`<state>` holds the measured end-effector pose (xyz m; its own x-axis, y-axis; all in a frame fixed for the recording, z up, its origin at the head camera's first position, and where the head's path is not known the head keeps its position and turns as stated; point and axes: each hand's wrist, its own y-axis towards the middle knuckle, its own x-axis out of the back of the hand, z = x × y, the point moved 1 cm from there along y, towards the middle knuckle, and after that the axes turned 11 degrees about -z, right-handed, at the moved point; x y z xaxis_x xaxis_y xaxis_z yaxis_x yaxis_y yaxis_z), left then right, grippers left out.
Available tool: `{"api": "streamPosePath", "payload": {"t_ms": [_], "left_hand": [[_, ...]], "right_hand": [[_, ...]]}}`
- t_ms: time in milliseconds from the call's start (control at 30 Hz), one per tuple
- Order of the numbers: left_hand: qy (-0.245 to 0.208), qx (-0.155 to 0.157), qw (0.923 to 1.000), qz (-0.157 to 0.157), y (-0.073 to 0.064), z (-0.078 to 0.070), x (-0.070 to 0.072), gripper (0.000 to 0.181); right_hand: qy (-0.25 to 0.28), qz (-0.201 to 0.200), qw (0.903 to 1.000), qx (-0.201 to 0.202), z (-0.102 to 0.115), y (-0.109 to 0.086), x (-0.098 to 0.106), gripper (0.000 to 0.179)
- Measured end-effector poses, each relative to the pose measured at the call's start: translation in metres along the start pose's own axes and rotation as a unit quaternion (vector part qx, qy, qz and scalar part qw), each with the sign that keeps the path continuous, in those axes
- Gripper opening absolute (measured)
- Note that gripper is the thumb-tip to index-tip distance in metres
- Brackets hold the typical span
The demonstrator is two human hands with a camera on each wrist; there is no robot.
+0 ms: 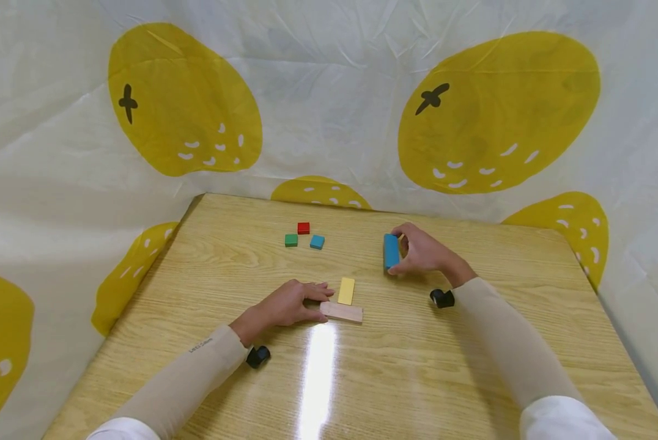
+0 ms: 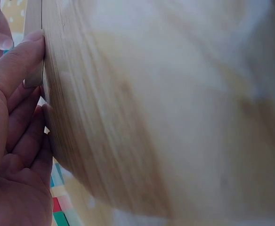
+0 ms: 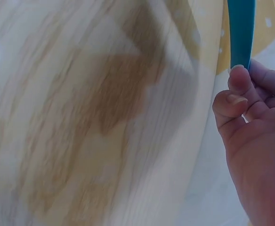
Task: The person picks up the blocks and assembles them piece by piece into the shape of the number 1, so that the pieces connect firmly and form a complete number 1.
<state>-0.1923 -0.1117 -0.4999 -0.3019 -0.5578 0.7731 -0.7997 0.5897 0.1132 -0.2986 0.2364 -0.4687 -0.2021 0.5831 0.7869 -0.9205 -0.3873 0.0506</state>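
In the head view my left hand [image 1: 293, 303] is at the left end of a plain wooden block [image 1: 344, 312], the thumb on its near side and the fingers reaching past the far side. The left wrist view shows the thumb against that block [image 2: 33, 77]. A yellow block [image 1: 347, 291] lies just behind it, close to my fingertips. Farther right, my right hand [image 1: 424, 249] holds a long blue block [image 1: 391, 252] by its two ends, thumb near and fingers far. In the right wrist view the blue block [image 3: 241, 33] rises above the fingertips.
Toward the back of the wooden table [image 1: 241, 244] lie three small blocks: red [image 1: 304, 228], green [image 1: 291, 240] and blue [image 1: 317, 242]. A white cloth with yellow fruit prints [image 1: 329, 122] hangs behind the table. Black wrist cameras sit under both wrists.
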Motion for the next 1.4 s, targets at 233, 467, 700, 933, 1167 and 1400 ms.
{"api": "streamPosePath", "payload": {"t_ms": [233,467,700,933,1167,1400], "left_hand": [[0.000,-0.007,1.0000,-0.005,0.001,0.000,0.000,0.049],[0.004,-0.003,1.0000,-0.003,0.002,0.000,0.000,0.050],[0.003,-0.004,1.0000,-0.002,0.003,-0.001,0.000,0.051],[0.011,-0.004,0.9999,-0.001,0.002,0.000,0.001,0.051],[0.006,0.002,1.0000,0.000,0.001,0.000,0.001,0.052],[0.008,-0.002,1.0000,0.000,0.000,0.000,0.000,0.052]], "right_hand": [[0.001,-0.005,1.0000,0.004,0.012,0.005,-0.001,0.088],[-0.005,-0.002,1.0000,0.002,0.015,0.009,-0.006,0.089],[-0.003,0.000,1.0000,0.002,0.017,0.011,-0.009,0.090],[0.008,0.004,0.9999,0.009,0.023,0.014,-0.015,0.093],[0.010,0.007,0.9999,0.005,0.027,0.015,-0.023,0.093],[0.008,0.011,0.9999,0.002,0.030,0.016,-0.028,0.092]]}}
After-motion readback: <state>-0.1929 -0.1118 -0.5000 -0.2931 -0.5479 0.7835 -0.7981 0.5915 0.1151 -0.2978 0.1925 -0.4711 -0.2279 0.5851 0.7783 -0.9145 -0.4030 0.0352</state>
